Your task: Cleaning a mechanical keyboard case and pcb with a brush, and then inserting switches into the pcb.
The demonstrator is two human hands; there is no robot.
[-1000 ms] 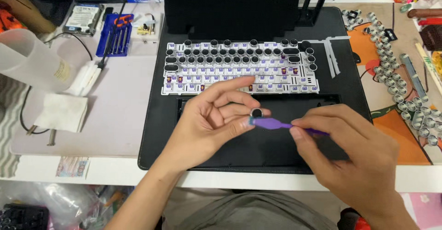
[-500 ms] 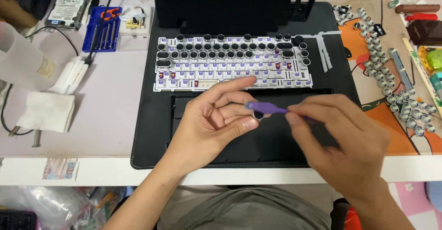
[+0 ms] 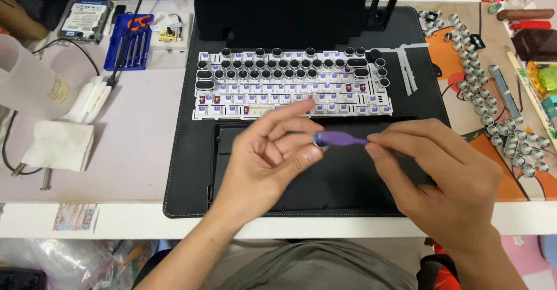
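My right hand (image 3: 441,177) pinches a thin purple tool (image 3: 342,139) that points left. At the tool's tip sits a small round keycap (image 3: 318,139), and the fingers of my left hand (image 3: 268,156) curl around it; the fingertips are blurred. Both hands hover above a black desk mat (image 3: 185,168), in front of a white keyboard (image 3: 290,84). Round black keycaps fill the keyboard's upper rows, while the lower rows show bare purple switches.
Several loose round keycaps (image 3: 493,110) lie on the orange mat at the right. A blue screwdriver case (image 3: 125,43), a hard drive (image 3: 87,20), a translucent container (image 3: 26,81) and a folded white cloth (image 3: 57,145) are at the left. A black stand (image 3: 284,11) rises behind the keyboard.
The view has shifted a little. My left fingers have opened out around the tool's tip, and the purple tool sits slightly higher and more to the right.
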